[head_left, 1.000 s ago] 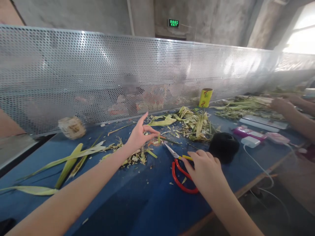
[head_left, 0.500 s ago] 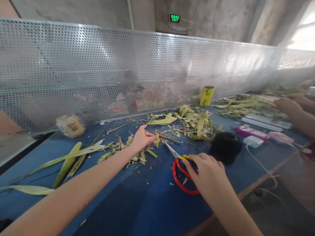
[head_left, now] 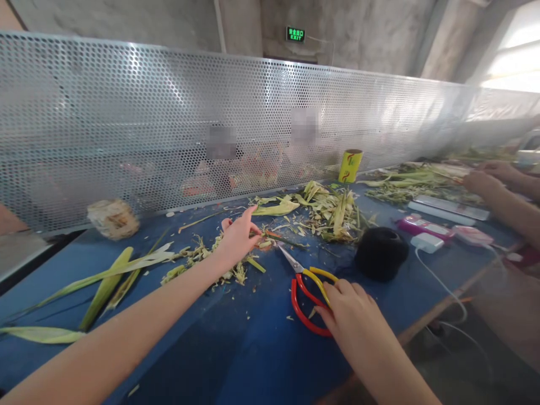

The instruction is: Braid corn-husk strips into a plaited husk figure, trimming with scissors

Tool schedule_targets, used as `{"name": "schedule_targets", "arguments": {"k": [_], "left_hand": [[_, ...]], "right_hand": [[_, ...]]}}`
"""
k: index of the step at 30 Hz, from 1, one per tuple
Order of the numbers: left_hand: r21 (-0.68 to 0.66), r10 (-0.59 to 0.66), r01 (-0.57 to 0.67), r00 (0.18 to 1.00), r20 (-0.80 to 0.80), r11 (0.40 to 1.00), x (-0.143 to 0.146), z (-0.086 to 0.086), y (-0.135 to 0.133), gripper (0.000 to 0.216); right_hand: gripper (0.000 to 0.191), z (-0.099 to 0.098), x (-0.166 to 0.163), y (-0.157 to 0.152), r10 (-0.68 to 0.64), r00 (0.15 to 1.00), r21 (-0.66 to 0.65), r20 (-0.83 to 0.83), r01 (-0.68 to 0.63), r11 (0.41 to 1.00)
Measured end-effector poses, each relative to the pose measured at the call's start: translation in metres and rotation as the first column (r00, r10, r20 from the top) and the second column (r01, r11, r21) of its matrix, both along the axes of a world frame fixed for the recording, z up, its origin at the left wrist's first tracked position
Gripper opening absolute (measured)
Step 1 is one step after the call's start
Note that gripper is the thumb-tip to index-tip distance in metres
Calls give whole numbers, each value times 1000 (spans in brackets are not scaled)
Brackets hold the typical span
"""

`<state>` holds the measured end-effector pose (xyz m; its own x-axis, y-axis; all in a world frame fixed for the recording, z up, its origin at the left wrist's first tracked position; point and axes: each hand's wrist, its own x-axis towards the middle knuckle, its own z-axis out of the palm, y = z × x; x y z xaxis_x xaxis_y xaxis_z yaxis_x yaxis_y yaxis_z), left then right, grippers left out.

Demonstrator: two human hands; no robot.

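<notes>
Looking from my left, several long green leaves [head_left: 105, 275] lie whole on the blue table [head_left: 253, 360], and a pale wrapped bundle [head_left: 113, 218] sits behind them against the metal screen [head_left: 126, 124]. Those leaves look uncut, so I judge that share of the work is left.

My left hand [head_left: 238, 239] is stretched forward and released. The forefinger points ahead and the other fingertips rest on a strew of short scraps [head_left: 198, 260]. I cannot tell whether it pinches any one bit.

Just right of it lie the scissors [head_left: 310, 289], flat on the table with the blades nearly closed and pointing toward my left hand. My right hand [head_left: 352, 315] grasps them, thumb at the red loop and fingers on the yellow one.

Behind the scissors a big heap of trimmings [head_left: 333, 211] shows a good deal has been cut already. A yellow roll [head_left: 350, 166] stands at the screen past the heap. Right of the scissors sits a black lump [head_left: 381, 253], then a white charger [head_left: 427, 242] with its cable. At the far right another person's hands [head_left: 481, 181] work over their own pile of leaves.
</notes>
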<state>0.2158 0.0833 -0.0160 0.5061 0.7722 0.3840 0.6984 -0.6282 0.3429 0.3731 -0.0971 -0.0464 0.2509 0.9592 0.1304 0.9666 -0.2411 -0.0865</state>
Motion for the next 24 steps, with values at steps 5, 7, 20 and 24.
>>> {"name": "schedule_targets", "arguments": {"k": [5, 7, 20, 24], "left_hand": [[137, 11, 18, 979, -204, 990, -8, -11, 6, 60], [150, 38, 0, 968, -248, 989, -12, -12, 5, 60], [278, 160, -124, 981, -111, 952, -59, 50, -61, 36], [299, 370, -361, 929, 28, 883, -97, 79, -88, 31]], "right_hand": [[16, 12, 9, 5, 41, 999, -119, -33, -45, 992], [17, 21, 22, 13, 110, 985, -142, -133, -129, 981], [24, 87, 54, 36, 165, 741, 31, -650, -192, 981], [26, 78, 23, 29, 167, 884, 126, -436, -123, 984]]}}
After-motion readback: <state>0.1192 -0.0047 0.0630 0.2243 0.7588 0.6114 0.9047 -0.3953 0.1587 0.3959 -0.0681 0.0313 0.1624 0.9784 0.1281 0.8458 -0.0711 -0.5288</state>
